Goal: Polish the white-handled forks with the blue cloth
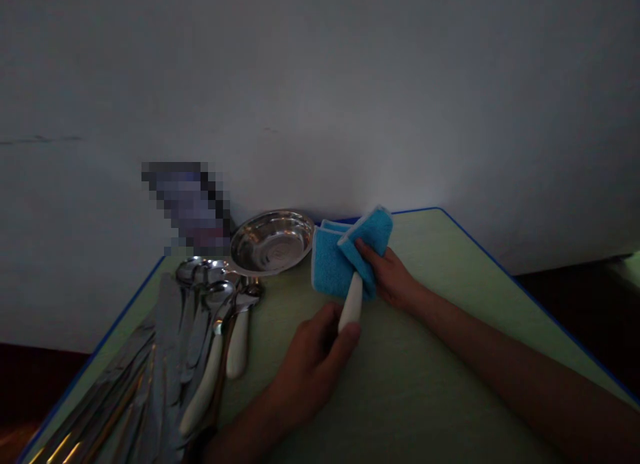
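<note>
My left hand (317,361) is closed round the lower end of a white-handled utensil (353,301). The utensil's head is hidden in a folded blue cloth (330,261), so its kind does not show. My right hand (393,274) grips that cloth, thumb on top, with one fold pressed about the utensil. Both hands are above the middle of the table. Left of my left hand lies a pile of cutlery, with shiny spoons (219,292) at its far end and white handles (239,344) along its right side.
A shallow steel bowl (274,244) stands at the table's back edge near the wall. Several knives and other metal pieces (120,391) cover the left side of the green table (430,384), which has a blue rim. Behind the spoons is a blurred-out upright object (190,207).
</note>
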### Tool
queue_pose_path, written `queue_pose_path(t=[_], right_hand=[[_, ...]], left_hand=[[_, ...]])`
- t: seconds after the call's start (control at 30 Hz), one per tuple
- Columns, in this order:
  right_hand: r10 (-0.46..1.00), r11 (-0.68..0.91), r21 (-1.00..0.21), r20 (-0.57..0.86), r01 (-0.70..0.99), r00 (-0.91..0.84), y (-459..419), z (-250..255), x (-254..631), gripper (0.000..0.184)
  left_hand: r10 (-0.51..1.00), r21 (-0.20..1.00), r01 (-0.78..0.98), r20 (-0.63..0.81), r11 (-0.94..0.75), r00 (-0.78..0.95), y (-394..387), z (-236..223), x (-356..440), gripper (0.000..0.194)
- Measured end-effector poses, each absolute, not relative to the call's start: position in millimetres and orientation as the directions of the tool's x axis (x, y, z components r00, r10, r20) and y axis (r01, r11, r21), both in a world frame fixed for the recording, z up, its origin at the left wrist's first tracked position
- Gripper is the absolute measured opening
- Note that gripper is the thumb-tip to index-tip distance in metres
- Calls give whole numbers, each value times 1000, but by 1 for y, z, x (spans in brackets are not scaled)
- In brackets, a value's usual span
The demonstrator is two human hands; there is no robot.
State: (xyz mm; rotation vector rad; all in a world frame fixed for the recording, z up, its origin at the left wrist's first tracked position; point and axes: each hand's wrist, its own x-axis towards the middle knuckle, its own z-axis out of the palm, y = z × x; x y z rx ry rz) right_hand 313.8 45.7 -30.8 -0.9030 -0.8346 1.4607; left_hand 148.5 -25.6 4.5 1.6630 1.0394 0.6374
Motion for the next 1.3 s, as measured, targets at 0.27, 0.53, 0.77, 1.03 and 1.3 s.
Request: queue_pose_path(t=[0.27,0.53,0.77,1.03,1.3], right_hand=[[968,-195,-855,-88,-481,-235,49,-28,323,24],[921,-295,-808,-99,-511,-376,47,-25,328,21],[944,-266,-800,-105,-538,-312,46,-23,322,20],[966,-252,-730,-223,-635,-128,54,-21,320,26],[968,-205,-815,-85,-542,-238,53,-29,325,30]], left_hand=[[931,934,356,-116,-16,346,-24,2,155,30],[905,940,339,-117,-32,410,-24,-2,151,30],[889,904,422,-137,-68,436,-22,-1,153,38],[864,924,374,-126,-76,488,-25,-3,149,38],[878,933,353,-108,-72,465,-25,-1,152,41]])
